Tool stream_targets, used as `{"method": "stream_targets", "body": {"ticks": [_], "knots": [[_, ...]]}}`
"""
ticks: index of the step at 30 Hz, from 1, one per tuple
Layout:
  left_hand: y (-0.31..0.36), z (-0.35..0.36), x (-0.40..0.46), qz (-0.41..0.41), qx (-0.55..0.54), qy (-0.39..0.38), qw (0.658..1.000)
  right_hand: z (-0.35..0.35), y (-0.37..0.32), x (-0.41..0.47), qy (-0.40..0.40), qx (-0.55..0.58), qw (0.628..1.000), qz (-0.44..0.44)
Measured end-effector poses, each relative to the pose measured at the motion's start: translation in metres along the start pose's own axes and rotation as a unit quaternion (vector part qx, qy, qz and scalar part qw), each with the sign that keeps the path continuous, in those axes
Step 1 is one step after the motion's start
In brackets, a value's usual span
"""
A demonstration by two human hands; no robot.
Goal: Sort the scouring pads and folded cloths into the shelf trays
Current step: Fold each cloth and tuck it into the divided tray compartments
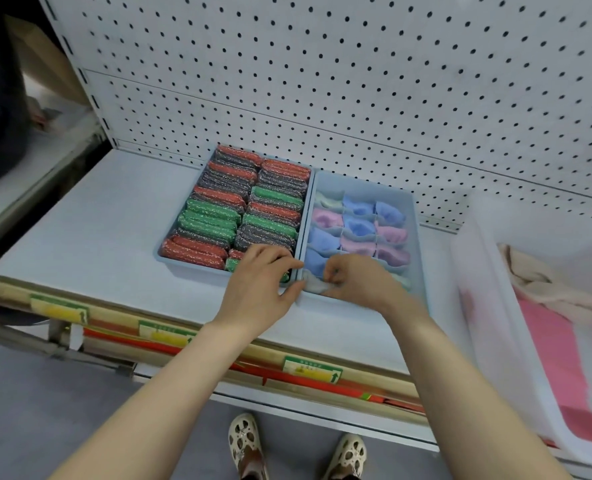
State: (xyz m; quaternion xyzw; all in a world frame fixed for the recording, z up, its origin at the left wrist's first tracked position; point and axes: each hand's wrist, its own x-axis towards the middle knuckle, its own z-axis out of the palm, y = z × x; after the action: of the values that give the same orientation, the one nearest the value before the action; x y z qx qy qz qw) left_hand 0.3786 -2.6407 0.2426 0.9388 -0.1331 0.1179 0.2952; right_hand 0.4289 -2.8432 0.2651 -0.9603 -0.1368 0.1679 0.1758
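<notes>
One grey folded cloth (313, 284) sits at the front-left cell of the divided cloth tray (414, 216), pinched by right hand (353, 278) fingers. Left hand (263, 282) steadies the tray corner, fingers loosely curled, apparently empty. Scouring pads (232, 209) fill the neighbouring tray. Risk: cloth unfolding or bulging over the divider if pushed unevenly.

Bare forearms; cream perforated shoes (244, 445)

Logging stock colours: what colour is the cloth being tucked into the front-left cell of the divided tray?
Grey, in the head view: the cloth pinched by the right hand.
</notes>
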Motion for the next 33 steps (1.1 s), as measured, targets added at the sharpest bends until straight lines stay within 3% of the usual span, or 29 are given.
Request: {"method": "stream_targets", "body": {"ticks": [6,11,15,19,21,23,27,30,33], "knots": [[0.006,-0.001,0.002,-0.005,0.019,0.004,1.0,0.0,-0.01,-0.007,0.045,-0.043,0.998,0.004],[0.015,-0.004,0.011,-0.017,0.051,-0.011,0.999,-0.013,-0.001,-0.024,0.073,0.073,0.995,0.012],[0.034,0.001,0.031,-0.012,0.059,-0.017,0.998,-0.066,0.044,-0.058,0.214,0.131,0.967,0.05],[0.075,0.019,0.061,0.042,0.038,-0.034,0.998,-0.125,0.128,-0.103,0.336,0.132,0.919,0.158],[0.102,0.032,0.076,0.059,0.015,-0.044,0.997,-0.135,0.18,-0.119,0.327,0.104,0.908,0.241],[0.128,0.047,0.09,0.061,-0.008,-0.053,0.997,-0.131,0.225,-0.128,0.252,0.068,0.911,0.318],[0.172,0.075,0.107,0.053,-0.038,-0.069,0.995,-0.11,0.278,-0.124,0.122,-0.02,0.929,0.348],[0.199,0.088,0.121,0.055,-0.046,-0.068,0.995,-0.118,0.297,-0.116,0.142,-0.042,0.924,0.352],[0.224,0.095,0.134,0.064,-0.065,-0.061,0.994,-0.141,0.307,-0.112,0.236,0.071,0.935,0.255]]}}
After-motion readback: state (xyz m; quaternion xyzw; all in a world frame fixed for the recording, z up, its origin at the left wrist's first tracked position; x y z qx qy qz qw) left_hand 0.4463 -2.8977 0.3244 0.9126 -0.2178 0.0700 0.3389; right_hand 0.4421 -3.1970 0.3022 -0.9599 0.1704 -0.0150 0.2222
